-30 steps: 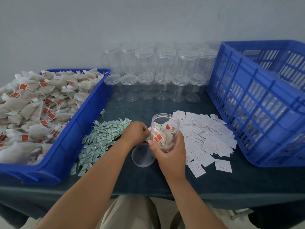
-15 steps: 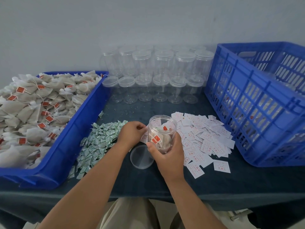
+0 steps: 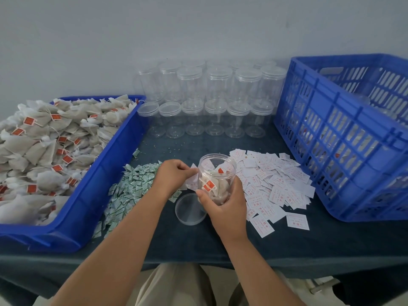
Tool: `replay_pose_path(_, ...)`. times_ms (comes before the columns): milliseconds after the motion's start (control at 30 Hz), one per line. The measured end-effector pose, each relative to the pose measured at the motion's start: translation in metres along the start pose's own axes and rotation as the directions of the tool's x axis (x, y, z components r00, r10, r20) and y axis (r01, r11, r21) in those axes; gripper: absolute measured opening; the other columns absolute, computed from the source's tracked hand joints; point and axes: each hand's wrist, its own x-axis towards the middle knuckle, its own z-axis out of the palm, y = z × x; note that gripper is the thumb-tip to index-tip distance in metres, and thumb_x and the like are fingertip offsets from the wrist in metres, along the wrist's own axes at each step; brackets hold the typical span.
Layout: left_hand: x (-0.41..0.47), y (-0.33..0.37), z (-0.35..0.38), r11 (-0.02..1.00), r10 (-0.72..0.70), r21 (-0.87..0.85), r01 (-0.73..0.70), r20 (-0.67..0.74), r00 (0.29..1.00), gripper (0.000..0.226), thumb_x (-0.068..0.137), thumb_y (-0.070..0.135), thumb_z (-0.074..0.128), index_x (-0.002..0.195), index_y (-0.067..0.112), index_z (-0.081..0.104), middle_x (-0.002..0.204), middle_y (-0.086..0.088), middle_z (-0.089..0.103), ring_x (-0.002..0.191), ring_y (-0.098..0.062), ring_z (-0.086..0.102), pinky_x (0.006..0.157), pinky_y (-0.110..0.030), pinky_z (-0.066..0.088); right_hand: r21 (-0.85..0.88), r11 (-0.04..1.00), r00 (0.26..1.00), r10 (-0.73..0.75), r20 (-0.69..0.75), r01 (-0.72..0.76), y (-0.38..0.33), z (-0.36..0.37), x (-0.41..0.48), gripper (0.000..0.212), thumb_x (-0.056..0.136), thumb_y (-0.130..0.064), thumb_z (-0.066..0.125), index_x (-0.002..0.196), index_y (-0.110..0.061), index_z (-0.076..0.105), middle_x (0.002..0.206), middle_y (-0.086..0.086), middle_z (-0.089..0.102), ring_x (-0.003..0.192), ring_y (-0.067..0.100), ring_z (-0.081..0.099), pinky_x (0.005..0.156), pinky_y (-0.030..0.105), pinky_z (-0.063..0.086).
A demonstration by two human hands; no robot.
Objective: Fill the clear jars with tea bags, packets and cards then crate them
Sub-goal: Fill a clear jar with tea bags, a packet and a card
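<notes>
Table (image 3: 287, 244): covered in a dark blue-green cloth that hangs over its front edge. Fine pale crumbs (image 3: 174, 146) lie scattered on the cloth toward the table's rear centre. Blue tray (image 3: 92, 195): set on the table's left end. Wall (image 3: 154, 29): plain, pale grey, directly behind the table. Beige trousers (image 3: 176, 288): visible below the table's front edge, centre. Pale fitting (image 3: 324, 286), under the table's right front: cannot be identified.

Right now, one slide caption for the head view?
Right hand grips an open jar of tea bags while left hand pinches a card beside it, lid on table.
</notes>
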Motion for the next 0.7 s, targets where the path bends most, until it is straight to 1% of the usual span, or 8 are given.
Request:
replay_pose_path(133, -0.01, 0.007, -0.016, 0.997, 0.016, -0.078, -0.02, -0.057, 0.998, 0.021, 0.087, 0.044, 0.082, 0.078, 0.025, 0.078, 0.068, 0.009, 0.074, 0.06, -0.003, 0.067, 0.06, -0.03, 0.055, -0.006, 1.0, 1.0, -0.002, 0.019, 0.002, 0.002, 0.0, 0.001, 0.073, 0.07, -0.061, 0.091, 0.128, -0.029, 0.06, 0.12, -0.014, 0.071, 0.114, 0.008, 0.07, 0.096, 0.038, 0.06)
replay_pose_path(233, -0.023, 0.027, -0.041, 0.973, 0.107, -0.191, -0.128, -0.116, 0.987, 0.013, 0.094, 0.042, 0.075, 0.082, 0.041, 0.078, 0.07, 0.014, 0.074, 0.051, 0.005, 0.058, 0.049, -0.013, 0.044, -0.023, 1.0, 0.999, -0.014, 0.049, 0.015, 0.004, 0.0, 0.001, 0.074, 0.068, -0.064, 0.09, 0.125, -0.029, 0.06, 0.118, -0.015, 0.071, 0.112, 0.009, 0.07, 0.096, 0.042, 0.06)
replay_pose_path(300, -0.036, 0.042, -0.058, 0.942, 0.2, -0.256, -0.216, -0.088, 0.976, 0.014, 0.096, 0.041, 0.073, 0.086, 0.048, 0.08, 0.074, 0.017, 0.074, 0.058, 0.006, 0.06, 0.054, -0.011, 0.045, -0.04, 0.999, 0.997, -0.03, 0.068, 0.033, 0.003, 0.001, 0.0, 0.072, 0.067, -0.064, 0.091, 0.124, -0.031, 0.06, 0.117, -0.016, 0.071, 0.112, 0.007, 0.069, 0.094, 0.039, 0.06)
replay_pose_path(367, -0.049, 0.056, -0.068, 0.928, 0.292, -0.252, -0.274, 0.036, 0.956, 0.007, 0.092, 0.043, 0.077, 0.096, 0.048, 0.08, 0.084, 0.02, 0.077, 0.072, 0.006, 0.068, 0.068, -0.014, 0.049, -0.045, 0.997, 0.995, -0.06, 0.079, 0.064, 0.0, 0.001, -0.002, 0.069, 0.068, -0.062, 0.092, 0.123, -0.036, 0.059, 0.116, -0.018, 0.07, 0.11, 0.006, 0.07, 0.091, 0.034, 0.061)
replay_pose_path(433, -0.058, 0.066, -0.069, 0.935, 0.341, -0.161, -0.315, 0.169, 0.925, 0.006, 0.087, 0.044, 0.082, 0.092, 0.043, 0.082, 0.089, 0.019, 0.079, 0.081, 0.003, 0.072, 0.069, -0.01, 0.049, -0.043, 0.994, 0.991, -0.097, 0.087, 0.101, -0.002, 0.001, -0.003, 0.066, 0.07, -0.06, 0.092, 0.123, -0.042, 0.057, 0.116, -0.019, 0.07, 0.109, 0.007, 0.07, 0.089, 0.03, 0.06)
replay_pose_path(500, -0.061, 0.074, -0.065, 0.93, 0.346, 0.047, -0.365, 0.224, 0.911, 0.005, 0.083, 0.044, 0.086, 0.085, 0.041, 0.083, 0.088, 0.017, 0.076, 0.079, 0.003, 0.069, 0.063, -0.009, 0.046, -0.047, 0.99, 0.986, -0.125, 0.109, 0.131, -0.002, 0.001, -0.004, 0.07, 0.07, -0.06, 0.092, 0.127, -0.043, 0.056, 0.119, -0.017, 0.069, 0.112, 0.01, 0.069, 0.09, 0.033, 0.06)
replay_pose_path(600, -0.058, 0.08, -0.061, 0.845, 0.319, 0.365, -0.39, 0.241, 0.917, 0.019, 0.077, 0.047, 0.088, 0.085, 0.044, 0.071, 0.096, 0.013, 0.06, 0.085, -0.007, 0.061, 0.066, -0.021, 0.039, -0.082, 0.984, 0.979, -0.146, 0.145, 0.159, 0.001, 0.001, -0.005, 0.081, 0.07, -0.061, 0.092, 0.136, -0.03, 0.056, 0.125, -0.013, 0.067, 0.117, 0.015, 0.068, 0.093, 0.04, 0.061)
replay_pose_path(700, -0.057, 0.078, -0.058, 0.872, 0.318, 0.333, -0.359, 0.173, 0.932, 0.039, 0.073, 0.057, 0.087, 0.088, 0.036, 0.058, 0.094, 0.011, 0.056, 0.08, -0.005, 0.055, 0.064, -0.025, 0.037, -0.053, 0.986, 0.98, -0.154, 0.124, 0.161, 0.0, 0.001, -0.004, 0.079, 0.07, -0.058, 0.093, 0.135, -0.035, 0.055, 0.125, -0.014, 0.067, 0.118, 0.015, 0.068, 0.093, 0.039, 0.061)
